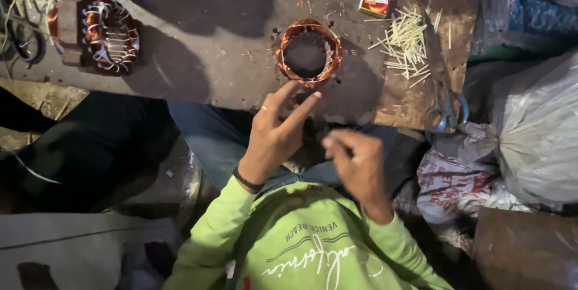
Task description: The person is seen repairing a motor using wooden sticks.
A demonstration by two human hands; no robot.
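Observation:
A round motor stator with copper windings (308, 53) stands on a dark, worn workbench (223, 43). My left hand (276, 134) reaches up toward its near rim, two fingers stretched out and a ring on one; the fingertips are just short of the copper. My right hand (356, 160) hovers lower over my lap, blurred, with fingers pinched together; whether anything thin is between them I cannot tell. Both arms wear bright green sleeves, and a dark band circles the left wrist.
A second wound stator (103, 34) lies at the bench's left. Several pale thin sticks (406, 43) are scattered right of the coil, beside a small red-and-yellow box (374, 3). Blue-handled scissors (444, 100) lie near the right edge. Plastic bags (530, 133) pile up at right.

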